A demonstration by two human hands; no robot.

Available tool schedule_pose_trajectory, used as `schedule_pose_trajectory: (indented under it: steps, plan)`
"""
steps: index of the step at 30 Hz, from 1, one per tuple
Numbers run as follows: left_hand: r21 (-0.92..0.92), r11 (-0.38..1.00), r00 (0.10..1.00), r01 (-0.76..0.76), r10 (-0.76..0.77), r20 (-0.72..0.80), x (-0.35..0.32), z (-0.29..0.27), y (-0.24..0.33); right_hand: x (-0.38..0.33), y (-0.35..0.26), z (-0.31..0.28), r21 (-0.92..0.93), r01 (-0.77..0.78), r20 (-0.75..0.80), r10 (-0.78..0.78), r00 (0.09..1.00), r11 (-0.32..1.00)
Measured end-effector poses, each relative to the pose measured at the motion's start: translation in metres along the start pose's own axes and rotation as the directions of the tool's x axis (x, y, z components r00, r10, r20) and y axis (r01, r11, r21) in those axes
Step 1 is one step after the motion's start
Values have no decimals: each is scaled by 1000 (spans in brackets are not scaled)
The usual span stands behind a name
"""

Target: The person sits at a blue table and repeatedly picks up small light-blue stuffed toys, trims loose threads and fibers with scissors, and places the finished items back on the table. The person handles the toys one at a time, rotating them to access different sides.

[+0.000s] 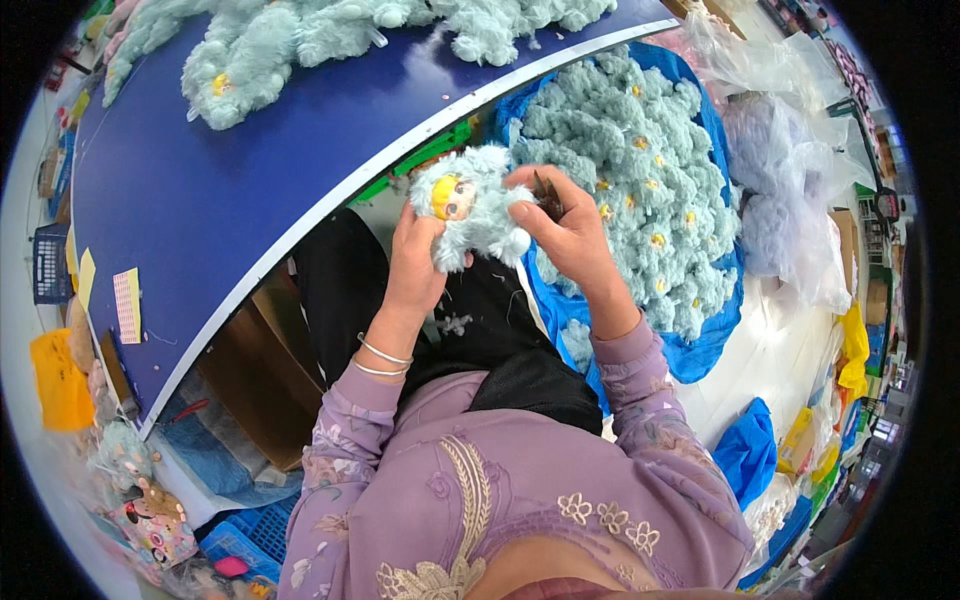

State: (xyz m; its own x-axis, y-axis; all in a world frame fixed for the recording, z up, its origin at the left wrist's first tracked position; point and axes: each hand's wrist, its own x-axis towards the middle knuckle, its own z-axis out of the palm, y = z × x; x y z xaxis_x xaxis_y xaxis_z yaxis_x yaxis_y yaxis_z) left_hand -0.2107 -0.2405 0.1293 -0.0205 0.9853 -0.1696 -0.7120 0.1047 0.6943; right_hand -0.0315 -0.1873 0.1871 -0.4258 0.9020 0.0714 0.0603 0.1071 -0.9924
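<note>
Both grips on plush doll (pixel 470 205) — plush heap (pixel 630 180) beside

Blue table (pixel 200 200), heap of fluffy pale-blue dolls (pixel 630 170) on blue sheet (pixel 700 350), clear plastic bags (pixel 780 170)

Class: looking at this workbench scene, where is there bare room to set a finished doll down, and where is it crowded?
Bare: the blue tabletop between the plush heap at its far edge and its white front edge. Crowded: the blue sheet piled with fluffy dolls, right of the hands holding one doll.
</note>
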Motion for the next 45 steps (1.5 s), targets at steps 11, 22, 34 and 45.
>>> schedule_pose_trajectory:
  steps: [11,22,34,45]
  plan:
    - [-189,902,920,388,-366,142,-1,-30,-24,-6,12,18,388,-279,118,253,960,878]
    - [141,989,999,-40,40,1,-7,7,-3,-28,28,-19,173,-302,-51,314,948,938]
    - [114,991,994,-74,82,-67,-1,-4,-6,16,3,-44,422,337,-636,10,772,842]
    - [146,988,994,-45,58,-87,0,-4,-5,163,20,-15,-763,157,-293,-553,780,627]
